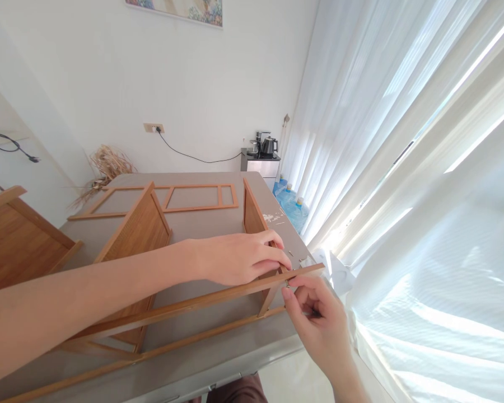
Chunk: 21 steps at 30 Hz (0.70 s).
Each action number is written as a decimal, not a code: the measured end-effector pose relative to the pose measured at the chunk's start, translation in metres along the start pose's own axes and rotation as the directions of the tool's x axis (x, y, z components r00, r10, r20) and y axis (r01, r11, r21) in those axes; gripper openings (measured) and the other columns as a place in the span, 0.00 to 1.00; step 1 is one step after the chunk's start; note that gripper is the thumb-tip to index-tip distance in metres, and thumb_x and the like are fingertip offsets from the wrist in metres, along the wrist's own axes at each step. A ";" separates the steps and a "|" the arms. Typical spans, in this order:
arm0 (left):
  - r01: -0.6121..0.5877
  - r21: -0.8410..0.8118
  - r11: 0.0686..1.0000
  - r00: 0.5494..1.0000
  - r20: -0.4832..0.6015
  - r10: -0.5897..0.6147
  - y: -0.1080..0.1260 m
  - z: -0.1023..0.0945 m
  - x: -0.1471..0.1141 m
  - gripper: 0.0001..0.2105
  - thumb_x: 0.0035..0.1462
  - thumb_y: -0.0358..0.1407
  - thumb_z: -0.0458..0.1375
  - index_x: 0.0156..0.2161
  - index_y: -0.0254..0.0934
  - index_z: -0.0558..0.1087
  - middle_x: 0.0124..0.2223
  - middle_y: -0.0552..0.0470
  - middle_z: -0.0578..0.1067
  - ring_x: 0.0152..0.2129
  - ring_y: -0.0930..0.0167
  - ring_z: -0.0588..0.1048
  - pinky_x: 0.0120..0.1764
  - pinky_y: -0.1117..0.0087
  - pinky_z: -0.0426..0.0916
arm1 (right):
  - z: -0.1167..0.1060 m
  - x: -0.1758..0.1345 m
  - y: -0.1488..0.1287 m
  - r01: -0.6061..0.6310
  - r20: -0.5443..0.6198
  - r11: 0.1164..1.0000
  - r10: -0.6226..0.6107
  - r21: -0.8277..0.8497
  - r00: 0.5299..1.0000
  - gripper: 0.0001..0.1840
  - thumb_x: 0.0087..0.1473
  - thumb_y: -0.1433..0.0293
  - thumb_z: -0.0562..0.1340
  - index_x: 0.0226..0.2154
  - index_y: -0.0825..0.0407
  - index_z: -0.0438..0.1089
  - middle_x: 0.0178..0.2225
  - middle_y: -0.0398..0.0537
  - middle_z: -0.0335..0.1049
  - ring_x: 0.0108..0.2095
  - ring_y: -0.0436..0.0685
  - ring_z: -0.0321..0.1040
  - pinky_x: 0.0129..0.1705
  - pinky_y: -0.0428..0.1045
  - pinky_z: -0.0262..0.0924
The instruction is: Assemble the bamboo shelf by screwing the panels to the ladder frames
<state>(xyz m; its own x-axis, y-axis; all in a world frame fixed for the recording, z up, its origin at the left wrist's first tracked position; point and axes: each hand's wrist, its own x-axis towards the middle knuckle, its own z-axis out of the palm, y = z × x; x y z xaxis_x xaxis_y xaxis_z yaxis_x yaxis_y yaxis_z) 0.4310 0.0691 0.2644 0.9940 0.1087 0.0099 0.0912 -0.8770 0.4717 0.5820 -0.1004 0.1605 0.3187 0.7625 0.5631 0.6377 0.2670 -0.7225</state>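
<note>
My left hand [246,258] reaches across from the left, its fingers curled over the top edge of the rightmost wooden shelf panel [254,208]. A long wooden rail [185,308] of the same frame runs beneath my left forearm and ends near my right hand. My right hand [319,316] pinches a small metal screw [288,284] between thumb and forefinger, against the outer side of the rail close to its end. Whether the screw's tip sits in a hole is hidden. Another slatted panel [140,238] stands upright farther left.
The frame lies on a grey-covered table [205,224]. At the back lies a flat ladder-like wooden frame [199,197]. Small loose screws [291,253] rest near the right table edge. Beyond are blue water bottles [289,204], a kettle [270,146] on a cabinet, and white curtains [361,112].
</note>
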 end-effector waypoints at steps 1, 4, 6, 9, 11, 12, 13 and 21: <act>0.031 -0.049 0.998 0.999 0.015 -0.030 0.001 -0.002 0.000 0.17 0.74 0.37 0.45 0.57 0.48 0.75 0.63 0.51 0.66 0.45 0.71 0.77 0.53 0.66 0.67 | 0.000 0.000 -0.001 -0.015 0.004 1.000 0.015 0.009 1.000 0.05 0.64 0.70 0.63 0.41 0.45 0.67 0.19 0.31 0.53 0.19 0.45 0.50 0.21 0.41 0.50; 0.065 -0.165 0.984 0.998 0.031 -0.061 0.005 -0.005 0.000 0.17 0.73 0.39 0.47 0.59 0.47 0.73 0.64 0.50 0.68 0.55 0.68 0.73 0.58 0.65 0.65 | 0.001 0.001 -0.003 -0.051 0.007 0.998 0.051 0.033 0.999 0.02 0.64 0.69 0.63 0.40 0.46 0.68 0.19 0.31 0.52 0.18 0.45 0.49 0.21 0.41 0.48; 0.083 -0.223 0.971 0.997 0.025 -0.079 0.007 -0.005 0.000 0.16 0.72 0.41 0.50 0.60 0.45 0.70 0.60 0.49 0.73 0.55 0.67 0.74 0.57 0.64 0.67 | 0.002 0.001 -0.003 -0.077 0.010 0.996 0.076 0.048 0.997 0.02 0.64 0.67 0.62 0.40 0.46 0.68 0.19 0.31 0.52 0.19 0.45 0.49 0.21 0.42 0.48; 0.101 -0.245 0.964 0.995 0.021 -0.099 0.011 -0.002 0.000 0.12 0.69 0.42 0.54 0.54 0.44 0.69 0.55 0.49 0.77 0.52 0.66 0.76 0.52 0.65 0.71 | 0.000 -0.002 -0.003 -0.110 0.025 0.993 0.108 0.051 0.994 0.05 0.64 0.65 0.63 0.41 0.47 0.68 0.20 0.31 0.52 0.19 0.45 0.50 0.22 0.42 0.49; 0.083 -0.230 0.970 0.997 0.015 -0.082 0.013 0.000 0.000 0.09 0.68 0.41 0.54 0.49 0.42 0.70 0.57 0.48 0.75 0.55 0.65 0.74 0.52 0.65 0.71 | -0.003 -0.005 -0.003 -0.132 0.037 0.991 0.131 0.034 0.991 0.08 0.63 0.62 0.64 0.43 0.47 0.68 0.20 0.31 0.50 0.20 0.46 0.50 0.23 0.43 0.50; 0.079 -0.224 0.971 0.997 0.014 -0.078 0.014 0.001 0.000 0.09 0.69 0.41 0.54 0.49 0.42 0.71 0.59 0.48 0.73 0.56 0.65 0.73 0.53 0.64 0.70 | -0.005 -0.007 -0.004 -0.149 0.044 0.989 0.148 0.018 0.988 0.10 0.62 0.61 0.64 0.43 0.47 0.68 0.20 0.31 0.49 0.21 0.47 0.49 0.24 0.43 0.50; 0.083 -0.219 0.972 0.997 0.017 -0.082 0.016 0.002 0.001 0.09 0.69 0.41 0.53 0.49 0.42 0.71 0.61 0.48 0.71 0.57 0.65 0.72 0.55 0.64 0.70 | -0.008 -0.009 -0.005 -0.170 0.048 0.985 0.170 -0.004 0.984 0.11 0.62 0.59 0.65 0.42 0.47 0.67 0.21 0.32 0.47 0.21 0.47 0.48 0.24 0.43 0.50; 0.148 -0.137 0.979 0.988 0.055 -0.142 0.022 0.007 -0.002 0.16 0.71 0.48 0.47 0.53 0.42 0.69 0.70 0.46 0.61 0.63 0.62 0.66 0.61 0.59 0.64 | -0.035 -0.025 -0.029 -0.270 0.162 0.955 0.288 -0.122 0.944 0.19 0.71 0.55 0.51 0.38 0.48 0.69 0.26 0.40 0.60 0.26 0.51 0.58 0.27 0.47 0.51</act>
<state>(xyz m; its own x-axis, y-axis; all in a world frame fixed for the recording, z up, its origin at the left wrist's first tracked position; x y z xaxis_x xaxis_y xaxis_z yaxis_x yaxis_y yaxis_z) 0.4316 0.0463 0.2681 0.9728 0.2060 -0.1057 0.2284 -0.7788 0.5842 0.5801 -0.1474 0.1813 0.3708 0.8919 0.2588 0.6083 -0.0227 -0.7934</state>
